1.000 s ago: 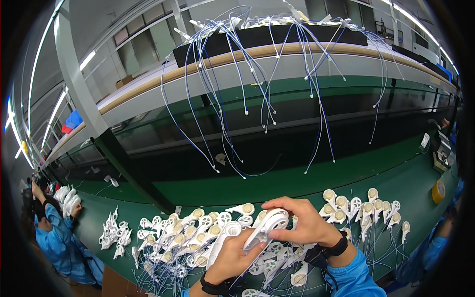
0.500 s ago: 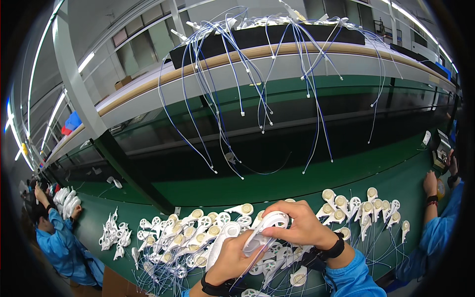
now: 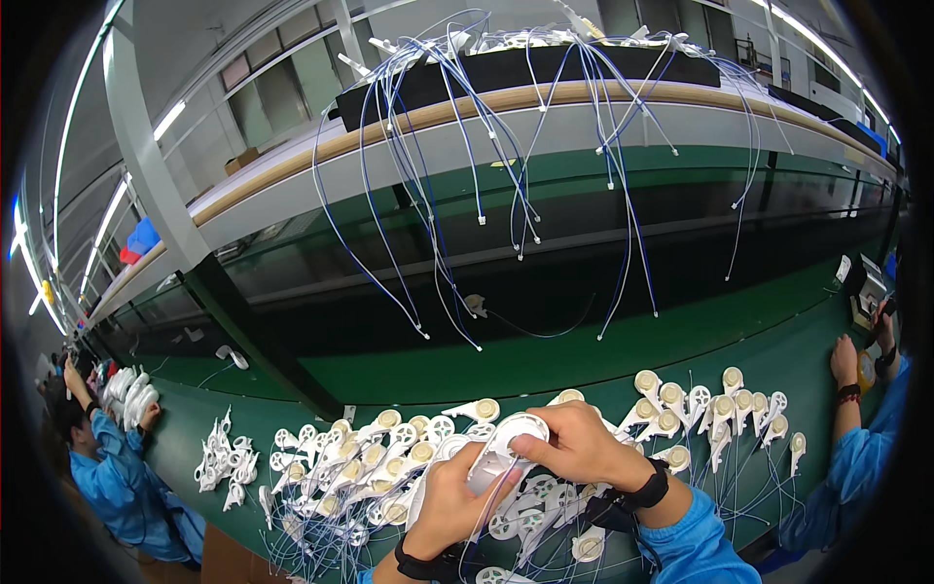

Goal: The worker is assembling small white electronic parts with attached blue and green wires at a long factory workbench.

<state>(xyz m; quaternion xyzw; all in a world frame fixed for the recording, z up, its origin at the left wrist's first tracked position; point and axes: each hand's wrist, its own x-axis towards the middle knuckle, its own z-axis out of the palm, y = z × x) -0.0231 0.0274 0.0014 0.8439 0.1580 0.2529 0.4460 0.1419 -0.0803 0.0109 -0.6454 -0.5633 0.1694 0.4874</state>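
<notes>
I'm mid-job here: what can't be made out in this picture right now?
Head view: right side of the white part, covered by the right hand.
Head view: its lower end, covered by the left hand.
Head view: co-worker's blue sleeve at right, cut off by the dark rim.
Head view: details inside the hanging connector, too small.

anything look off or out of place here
One small pale part with a trailing wire lies alone on the dark strip beyond the green table, apart from the piled white parts, so it looks stray, though that may be normal. The white housing held by left hand and right hand shows no clear damage.
</notes>
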